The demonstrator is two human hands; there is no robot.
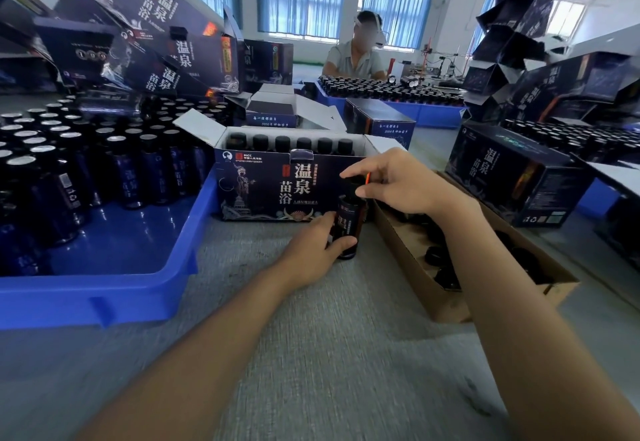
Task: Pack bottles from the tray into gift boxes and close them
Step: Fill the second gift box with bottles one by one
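Centrally in the frame, the left hand (313, 250) grips an upright bottle (349, 224) before the open gift box (270, 184); the right hand (398, 181) seemingly pinches its cap (352, 183).

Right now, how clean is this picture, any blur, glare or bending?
Head view: the open gift box and the bottle in the left hand read fairly sharp; both forearms smear toward the bottom edge; wide-angle bending stretches the stacked boxes at the corners; glare sits on the blue tray floor and silver caps.
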